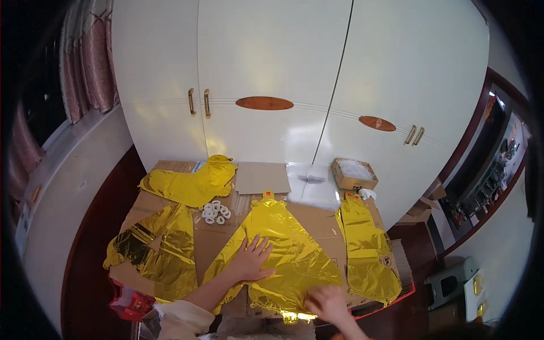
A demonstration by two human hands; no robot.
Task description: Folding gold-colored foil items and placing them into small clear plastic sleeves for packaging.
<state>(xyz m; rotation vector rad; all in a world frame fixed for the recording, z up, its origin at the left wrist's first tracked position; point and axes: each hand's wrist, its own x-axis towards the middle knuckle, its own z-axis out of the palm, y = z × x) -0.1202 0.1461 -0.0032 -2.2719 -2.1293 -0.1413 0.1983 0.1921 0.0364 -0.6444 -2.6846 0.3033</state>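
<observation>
A flat, uninflated gold foil balloon [280,232], wide at the near end and narrowing to a tab at the far end, lies in the middle of the cardboard-covered table. My left hand [253,262] rests on its left half, open, with the fingers spread flat. At the balloon's near right edge, my right hand [327,303] has its fingers curled in and closed on the foil; the fingertips are partly hidden. Bright light glints off the foil's near edge beside this hand.
More flat gold balloons lie at the left [178,249], back left [198,181] and right [368,255]. White rings [216,212] are piled near the back left. Behind sit a cardboard box [355,173] and clear plastic sheets [317,187]. A red package [133,303] is at the near left corner.
</observation>
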